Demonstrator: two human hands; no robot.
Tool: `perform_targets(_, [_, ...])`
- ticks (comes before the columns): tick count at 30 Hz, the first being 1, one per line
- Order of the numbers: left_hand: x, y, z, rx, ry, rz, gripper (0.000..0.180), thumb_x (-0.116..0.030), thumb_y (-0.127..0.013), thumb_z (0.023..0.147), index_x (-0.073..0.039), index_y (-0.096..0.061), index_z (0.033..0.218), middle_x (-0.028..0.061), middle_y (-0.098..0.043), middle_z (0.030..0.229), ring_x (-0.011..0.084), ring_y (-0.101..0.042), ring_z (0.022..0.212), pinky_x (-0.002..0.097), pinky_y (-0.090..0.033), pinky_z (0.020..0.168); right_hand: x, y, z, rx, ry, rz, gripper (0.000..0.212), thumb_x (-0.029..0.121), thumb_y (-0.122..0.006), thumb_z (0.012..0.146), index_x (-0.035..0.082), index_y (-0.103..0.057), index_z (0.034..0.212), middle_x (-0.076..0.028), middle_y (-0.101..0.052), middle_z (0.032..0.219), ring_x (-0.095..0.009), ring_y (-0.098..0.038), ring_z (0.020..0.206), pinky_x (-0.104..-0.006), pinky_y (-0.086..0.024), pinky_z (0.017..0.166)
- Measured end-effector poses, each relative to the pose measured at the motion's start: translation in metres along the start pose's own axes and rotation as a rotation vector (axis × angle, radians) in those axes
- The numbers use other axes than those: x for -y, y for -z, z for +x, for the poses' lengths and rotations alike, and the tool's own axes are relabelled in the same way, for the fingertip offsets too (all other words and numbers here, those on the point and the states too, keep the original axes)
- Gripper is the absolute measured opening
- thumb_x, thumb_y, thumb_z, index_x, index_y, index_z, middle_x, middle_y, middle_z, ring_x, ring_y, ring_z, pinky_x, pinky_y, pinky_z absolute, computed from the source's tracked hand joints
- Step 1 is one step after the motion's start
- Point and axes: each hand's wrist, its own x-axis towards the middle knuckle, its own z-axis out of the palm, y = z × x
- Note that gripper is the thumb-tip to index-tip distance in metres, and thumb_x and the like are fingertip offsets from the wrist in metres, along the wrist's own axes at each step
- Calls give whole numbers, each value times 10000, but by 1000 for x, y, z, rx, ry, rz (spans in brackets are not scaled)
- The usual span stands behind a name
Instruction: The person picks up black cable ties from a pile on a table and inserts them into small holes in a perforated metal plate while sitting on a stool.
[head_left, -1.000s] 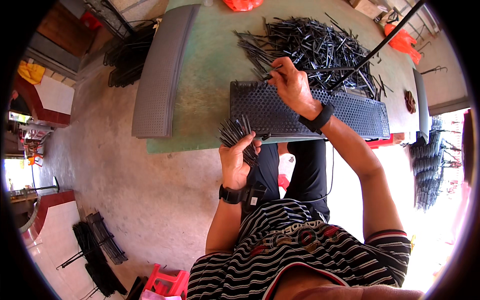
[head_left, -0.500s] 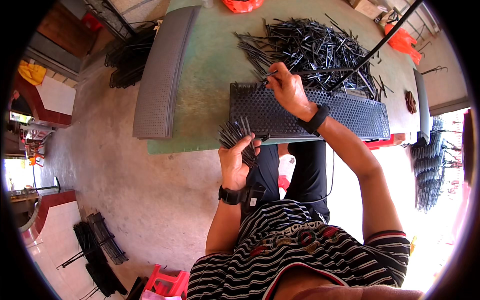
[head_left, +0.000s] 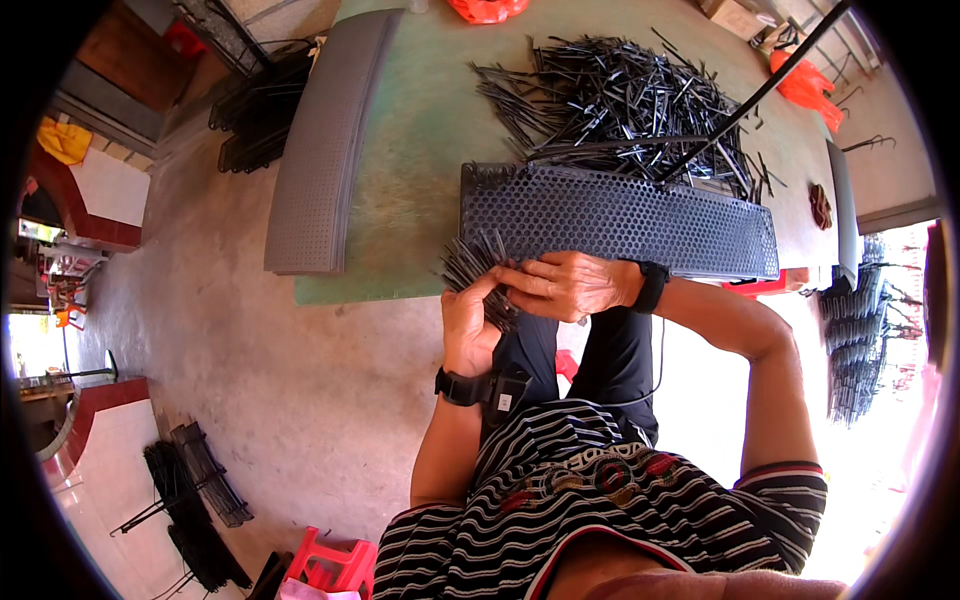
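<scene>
A bundle of thin black strips (head_left: 473, 262) is gripped in my left hand (head_left: 472, 325), just off the table's near edge. My right hand (head_left: 572, 287) meets it from the right, its fingertips touching the bundle beside my left thumb. Whether the right fingers pinch a strip is hidden. Beyond my hands lies a black perforated metal panel (head_left: 640, 215) along the table edge, with small hooked pieces (head_left: 490, 175) at its far left corner. A large heap of loose black strips (head_left: 630, 95) sits behind the panel.
A stack of grey perforated sheets (head_left: 325, 150) lies on the left of the green table (head_left: 420, 150). A black rod (head_left: 760, 85) slants over the heap. Red plastic bags (head_left: 805, 88) are at the back. A pink stool (head_left: 335, 562) stands at lower left; black racks (head_left: 190, 510) lie beside it.
My right hand has come back from the panel's far left corner to the bundle in my left hand. The left hand has stayed nearly in place.
</scene>
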Motion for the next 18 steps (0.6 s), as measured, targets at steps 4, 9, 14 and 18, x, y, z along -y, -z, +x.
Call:
perform_targets(4, [1, 0, -1, 12, 66, -39, 139, 55, -565, 793, 48, -606, 925, 141, -640, 882, 206, -632, 760, 292, -532, 643, 1, -7, -5, -27, 14, -42, 356, 153, -566, 653, -35, -595, 953, -229, -520, 1163, -222, -577, 814, -276, -478, 628])
perform_targets(9, [1, 1, 0, 7, 59, -11, 132, 24, -557, 822, 31, -599, 947, 118, -639, 913, 187, -626, 797, 294, -530, 683, -2, 1, 1, -92, 62, -70, 360, 157, -561, 651, -51, -593, 943, -205, -563, 1067, -218, -568, 814, -274, -471, 621])
perform_targets(14, [-4, 1, -1, 11, 138, -64, 123, -3, -567, 825, 17, -601, 941, 110, -641, 892, 191, -627, 745, 308, -533, 640, -4, 1, -2, -48, 91, 42, 429, 154, -569, 642, -82, -571, 1000, -225, -566, 1048, -299, -596, 844, -351, -514, 724])
perform_targets(18, [-8, -1, -8, 76, 173, 66, 114, -29, -589, 810, 6, -602, 918, 131, -639, 851, 208, -629, 725, 339, -539, 579, -12, -3, -2, -229, -38, 210, 284, 120, -581, 736, -45, -589, 966, -179, -581, 938, -251, -595, 760, -319, -492, 586])
